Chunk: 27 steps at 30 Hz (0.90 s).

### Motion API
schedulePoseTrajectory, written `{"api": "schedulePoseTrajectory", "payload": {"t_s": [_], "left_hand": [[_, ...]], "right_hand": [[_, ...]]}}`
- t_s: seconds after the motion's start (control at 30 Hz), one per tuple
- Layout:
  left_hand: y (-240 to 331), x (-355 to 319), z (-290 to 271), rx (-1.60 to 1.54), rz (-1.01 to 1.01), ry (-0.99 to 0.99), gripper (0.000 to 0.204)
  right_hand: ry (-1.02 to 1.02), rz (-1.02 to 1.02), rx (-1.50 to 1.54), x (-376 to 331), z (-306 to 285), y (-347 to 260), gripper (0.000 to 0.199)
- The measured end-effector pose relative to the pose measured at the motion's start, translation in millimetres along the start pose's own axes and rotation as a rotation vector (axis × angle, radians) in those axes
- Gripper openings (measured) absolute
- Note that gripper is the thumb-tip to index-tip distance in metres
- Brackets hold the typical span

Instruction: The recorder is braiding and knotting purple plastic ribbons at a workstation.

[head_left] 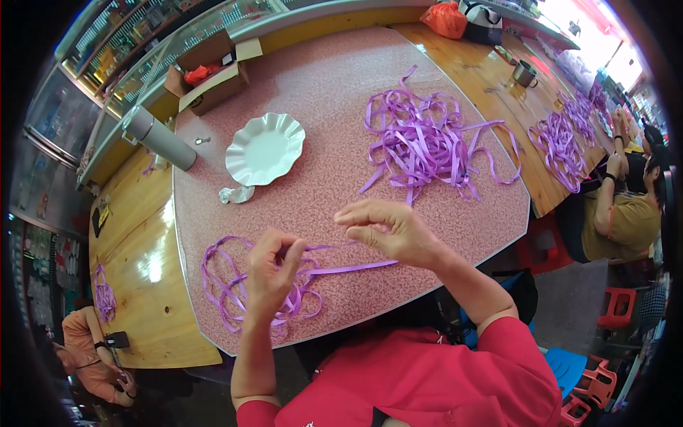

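Observation:
My left hand (272, 274) is closed, its thumb against curled fingers, above a small loose heap of purple ribbon (229, 299) at the near left of the table. A strand of ribbon comes out beside its thumb and runs right, toward my other hand. My right hand (391, 229) hovers to the right, palm turned left, with fingers bent and a gap between them and the thumb; nothing shows in that gap. Below it another flat ribbon strand (356, 268) stretches across the table. A large tangled pile of purple ribbon (427, 142) lies beyond my right hand.
A white scalloped plate (265, 149) lies beyond my left hand, near a crumpled wrapper (236, 194). A grey flask (160, 139) and an open cardboard box (213, 82) stand farther left. Two people (619, 213) sit at the sides by more ribbon (558, 149). A mug (524, 73) stands far right.

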State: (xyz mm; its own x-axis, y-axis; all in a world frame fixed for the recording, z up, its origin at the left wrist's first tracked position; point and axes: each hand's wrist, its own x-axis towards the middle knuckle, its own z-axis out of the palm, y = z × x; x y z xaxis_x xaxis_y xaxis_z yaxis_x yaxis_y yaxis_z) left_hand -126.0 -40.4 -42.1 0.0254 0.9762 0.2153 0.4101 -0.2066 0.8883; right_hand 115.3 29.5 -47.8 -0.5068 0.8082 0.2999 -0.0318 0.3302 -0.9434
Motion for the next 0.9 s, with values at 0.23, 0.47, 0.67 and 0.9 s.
{"api": "schedulePoseTrajectory", "payload": {"t_s": [0.23,0.47,0.67,0.9], "left_hand": [[-54,62,-48,0.890,0.299,0.194,0.031],[-110,158,-45,1.185,0.000,0.269,0.037],[-127,177,-50,1.129,0.159,0.160,0.016],[-89,165,-30,0.971,0.321,0.283,0.019]], "right_hand": [[0.127,-0.023,-0.281,10,-24,30,0.015],[0.121,-0.134,-0.436,2,-27,42,0.014],[0.224,-0.110,-0.496,-2,-66,40,0.013],[0.517,0.063,-0.639,15,-130,45,0.016]]}}
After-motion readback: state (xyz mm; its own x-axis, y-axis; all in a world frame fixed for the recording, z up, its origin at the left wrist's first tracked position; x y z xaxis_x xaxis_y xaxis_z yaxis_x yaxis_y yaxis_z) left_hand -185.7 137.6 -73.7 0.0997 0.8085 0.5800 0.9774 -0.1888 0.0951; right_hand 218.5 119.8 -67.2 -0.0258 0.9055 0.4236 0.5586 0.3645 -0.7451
